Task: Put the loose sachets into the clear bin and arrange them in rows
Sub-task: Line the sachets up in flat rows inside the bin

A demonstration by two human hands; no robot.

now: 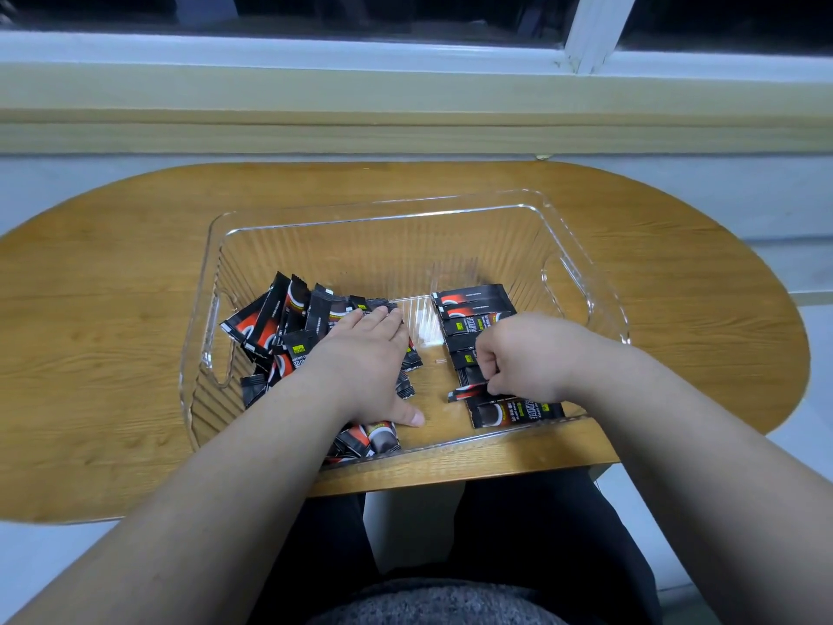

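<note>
While your left hand lies flat and palm down inside the bin, its fingers are straight and pressed together and its thumb is stuck out toward your body. Under that palm, and spreading out to the left of it, sits the pile of black-and-red packets, jumbled and overlapping at all angles. A few more peek out from beneath your wrist, by the near wall.

Your right hand is curled into a loose fist, and its fingertips pinch one sachet by the end. That sachet sticks out to the left of the hand, roughly level. Under and beyond this hand runs the row, packets laid side by side, each one lengthwise across, from the far part of the bin floor back toward the near wall. One more lies just nearer to you than the knuckles.

Between your two hands the bin floor shows bare. The bin stands on the counter, its near wall close to the near edge.
</note>
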